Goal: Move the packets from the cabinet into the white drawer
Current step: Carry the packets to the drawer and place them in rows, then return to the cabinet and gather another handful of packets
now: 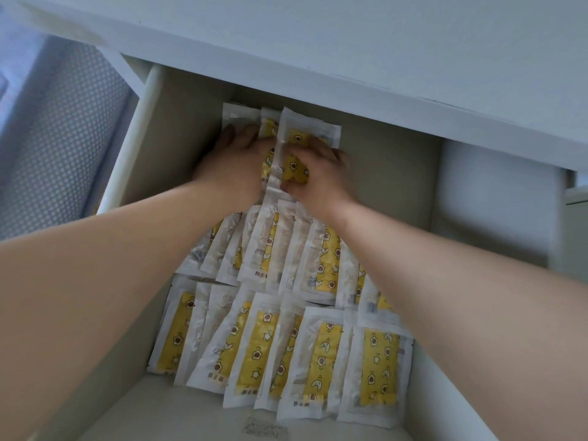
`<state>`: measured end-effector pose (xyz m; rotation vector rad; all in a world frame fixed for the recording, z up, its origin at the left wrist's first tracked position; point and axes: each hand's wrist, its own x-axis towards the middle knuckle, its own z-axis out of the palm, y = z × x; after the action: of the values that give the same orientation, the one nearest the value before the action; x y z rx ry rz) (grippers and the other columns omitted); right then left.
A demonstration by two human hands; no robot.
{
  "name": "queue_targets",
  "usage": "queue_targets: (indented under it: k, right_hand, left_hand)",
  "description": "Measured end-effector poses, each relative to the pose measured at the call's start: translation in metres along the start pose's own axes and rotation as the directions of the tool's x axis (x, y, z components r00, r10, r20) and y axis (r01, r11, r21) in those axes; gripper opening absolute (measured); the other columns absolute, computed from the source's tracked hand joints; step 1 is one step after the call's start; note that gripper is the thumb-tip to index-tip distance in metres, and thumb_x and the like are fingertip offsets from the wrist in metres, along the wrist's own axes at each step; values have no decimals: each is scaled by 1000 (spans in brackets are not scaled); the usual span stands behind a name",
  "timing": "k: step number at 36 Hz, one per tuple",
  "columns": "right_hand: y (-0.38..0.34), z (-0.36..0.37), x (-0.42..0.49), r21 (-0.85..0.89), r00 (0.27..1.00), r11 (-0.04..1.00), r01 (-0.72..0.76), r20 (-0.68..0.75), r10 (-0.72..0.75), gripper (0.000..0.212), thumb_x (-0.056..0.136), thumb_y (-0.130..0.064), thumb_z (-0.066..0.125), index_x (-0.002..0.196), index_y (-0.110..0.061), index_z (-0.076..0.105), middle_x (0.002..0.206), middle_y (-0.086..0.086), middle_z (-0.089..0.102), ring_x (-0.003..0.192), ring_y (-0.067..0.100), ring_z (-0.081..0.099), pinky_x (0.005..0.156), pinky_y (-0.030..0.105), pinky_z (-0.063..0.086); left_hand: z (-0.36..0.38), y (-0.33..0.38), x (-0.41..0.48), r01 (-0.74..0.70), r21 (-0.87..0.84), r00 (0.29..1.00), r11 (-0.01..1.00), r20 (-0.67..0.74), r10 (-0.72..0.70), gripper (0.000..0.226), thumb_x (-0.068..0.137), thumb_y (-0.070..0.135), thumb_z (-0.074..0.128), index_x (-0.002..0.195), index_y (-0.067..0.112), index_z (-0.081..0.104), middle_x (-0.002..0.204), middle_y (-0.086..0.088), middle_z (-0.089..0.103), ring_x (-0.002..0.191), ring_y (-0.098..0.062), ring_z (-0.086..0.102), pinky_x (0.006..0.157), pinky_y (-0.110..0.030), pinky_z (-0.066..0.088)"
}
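Note:
The white drawer (pixel 137 128) stands pulled out below me. Several clear packets with yellow patterned inserts lie in it in overlapping rows: a front row (pixel 321 351), a middle row (pixel 270 246) and a few at the back. My left hand (pixel 232 160) rests with its fingers stretched flat on the back packets (pixel 237 114). Beside it, my right hand (pixel 323 176) pinches an upright packet (pixel 297 136) between thumb and curled fingers. Both hands sit close together, deep under the top's edge.
A white cabinet top (pixel 350 52) overhangs the back of the drawer. The drawer's right wall (pixel 490 202) and a bare strip of floor (pixel 178 412) at the front show. A dotted grey-blue surface (pixel 57 138) lies to the left outside.

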<state>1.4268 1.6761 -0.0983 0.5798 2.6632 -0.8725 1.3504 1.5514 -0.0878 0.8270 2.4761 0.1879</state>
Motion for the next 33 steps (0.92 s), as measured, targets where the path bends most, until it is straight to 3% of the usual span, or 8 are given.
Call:
queue_targets:
  k: [6, 10, 13, 16, 21, 25, 29, 33]
  right_hand:
    - [-9, -4, -12, 141, 992, 986, -90, -76, 102, 58, 91, -37, 56, 144, -31, 34, 155, -2, 24, 140, 27, 20, 112, 37, 24]
    - [-24, -20, -37, 224, 980, 965, -139, -111, 167, 52, 93, -35, 53, 142, -24, 39, 150, -1, 34, 136, 28, 29, 109, 45, 31]
    - [-40, -30, -64, 321, 960, 922, -218, -100, 262, 49, 94, -34, 49, 141, -24, 40, 147, 0, 37, 133, 26, 36, 108, 45, 35]
    - [-59, -41, -96, 403, 947, 881, -248, -89, 308, 46, 94, -36, 48, 139, -26, 42, 144, -1, 42, 123, 26, 48, 100, 46, 44]
    - [-96, -67, -151, 464, 911, 824, -326, -79, 405, 44, 94, -39, 50, 135, -22, 47, 139, 0, 47, 128, 20, 44, 106, 38, 38]
    - [-133, -86, -202, 624, 871, 699, -348, -61, 488, 40, 95, -35, 51, 131, -19, 51, 138, 0, 50, 128, 18, 43, 109, 37, 34]
    - [-166, -105, -254, 779, 817, 532, -331, -46, 575, 37, 95, -30, 52, 130, -20, 52, 138, -1, 49, 127, 16, 44, 104, 31, 34]
    - [-195, -124, -305, 882, 752, 385, -272, -55, 657, 37, 95, -26, 51, 131, -20, 50, 138, -1, 48, 117, 12, 47, 90, 21, 38]
  left_hand:
    - [-13, 9, -24, 42, -34, 999, 999, -15, -43, 67, 90, 3, 43, 149, 23, 20, 160, -2, -2, 147, -26, -2, 119, -40, 12]
    - [-29, 17, -57, 146, -150, 988, 978, -23, -151, 70, 89, -4, 42, 149, 26, 21, 159, -1, 3, 145, -25, 9, 116, -40, 23]
    - [-44, 28, -89, 176, -188, 981, 966, -44, -187, 69, 88, -6, 42, 148, 24, 25, 157, -5, 14, 140, -29, 25, 108, -41, 36]
    - [-59, 36, -121, 186, -208, 979, 960, -49, -200, 64, 91, -5, 41, 147, 22, 27, 156, -5, 17, 140, -29, 25, 108, -40, 36]
    - [-95, 54, -173, 187, -390, 974, 902, -49, -223, 54, 93, -2, 41, 142, 20, 37, 150, -1, 31, 133, -21, 36, 97, -29, 40]
    - [-130, 71, -217, 179, -507, 975, 843, -25, -222, 46, 96, 11, 44, 139, 23, 40, 145, -2, 37, 113, -17, 50, 76, -22, 45]
    - [-156, 84, -264, 146, -541, 987, 828, 24, -158, 43, 97, 19, 47, 138, 25, 40, 143, -2, 41, 122, -18, 47, 90, -28, 44]
    - [-176, 91, -306, 91, -543, 996, 835, 47, -78, 38, 97, 20, 46, 134, 24, 44, 136, -2, 47, 93, -9, 52, 66, -21, 44]
